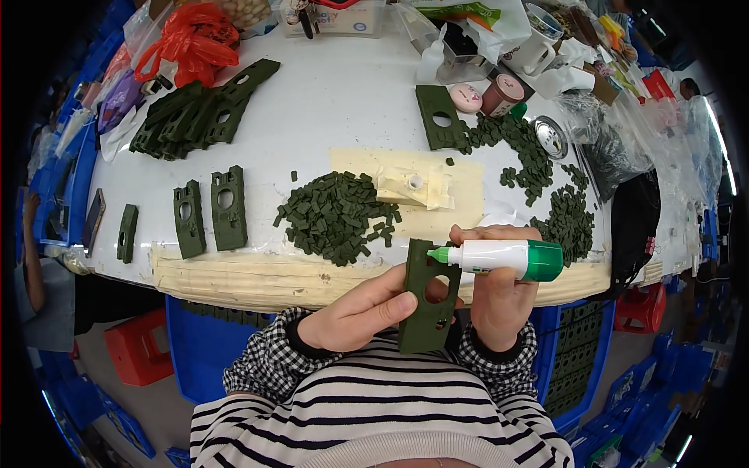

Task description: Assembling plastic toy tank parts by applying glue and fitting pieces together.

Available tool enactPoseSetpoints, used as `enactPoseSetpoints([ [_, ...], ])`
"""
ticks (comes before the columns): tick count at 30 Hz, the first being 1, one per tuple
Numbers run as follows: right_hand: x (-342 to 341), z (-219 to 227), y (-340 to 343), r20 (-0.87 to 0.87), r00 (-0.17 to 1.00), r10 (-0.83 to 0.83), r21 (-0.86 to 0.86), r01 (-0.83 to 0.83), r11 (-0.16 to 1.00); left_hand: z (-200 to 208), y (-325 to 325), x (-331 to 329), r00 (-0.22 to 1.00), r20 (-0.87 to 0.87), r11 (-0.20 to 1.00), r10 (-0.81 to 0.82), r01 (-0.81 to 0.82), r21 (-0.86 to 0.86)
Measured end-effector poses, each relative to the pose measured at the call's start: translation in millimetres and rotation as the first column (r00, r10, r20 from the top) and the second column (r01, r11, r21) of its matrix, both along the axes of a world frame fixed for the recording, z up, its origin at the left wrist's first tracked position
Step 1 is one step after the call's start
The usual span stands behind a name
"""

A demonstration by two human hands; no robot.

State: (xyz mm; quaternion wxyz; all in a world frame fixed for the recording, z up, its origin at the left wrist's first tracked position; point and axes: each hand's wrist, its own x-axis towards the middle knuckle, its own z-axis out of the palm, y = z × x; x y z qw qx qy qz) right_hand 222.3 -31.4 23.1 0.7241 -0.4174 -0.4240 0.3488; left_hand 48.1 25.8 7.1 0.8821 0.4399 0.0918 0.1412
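My left hand (355, 313) is closed on a dark green plastic part (421, 331), a flat plate with a large round hole, held upright near the table's front edge. In my right hand (503, 308) is a white glue bottle (495, 256) with a green base and a green pointed nozzle. The bottle lies nearly level, its nozzle tip at the upper end of the plate. Just beyond the hands is a heap of small dark green pieces (335, 210). Beside the heap, a tape-wrapped block (413, 186) with a round socket sits on a cream sheet (351, 158).
Two similar plates (228, 234) and a narrower one (127, 234) lie at the left. Stacked plates (175, 125) rest behind them, near a red plastic bag (195, 47). More small pieces (566, 222) spread at the right, by a round metal lid (551, 136). Blue trays (211, 366) stand below the table.
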Motion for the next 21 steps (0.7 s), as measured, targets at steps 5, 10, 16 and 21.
enactPoseSetpoints([
  [5, -0.5, 0.6, 0.2, 0.0, 1.0, -0.007, -0.008, 0.007, 1.0, 1.8, 0.7, -0.6, 1.0, 0.007, 1.0, -0.016, 0.016, -0.025],
  [10, -0.3, -1.0, -0.3, -0.006, 1.0, -0.012, -0.004, 0.012, 1.0, 0.3, -0.1, -0.1, 1.0, 0.01, 1.0, -0.005, 0.006, -0.023],
  [16, 1.1, -3.8, -0.7, -0.049, 0.999, 0.019, 0.014, -0.018, 1.0, 4.6, 0.0, 0.2, 1.0, 0.027, 0.996, -0.004, 0.006, -0.087],
  [21, 1.2, -3.5, -1.9, -0.018, 0.999, 0.029, 0.003, -0.029, 1.0, 1.9, -0.4, 0.3, 1.0, 0.016, 0.997, 0.002, -0.001, -0.08],
])
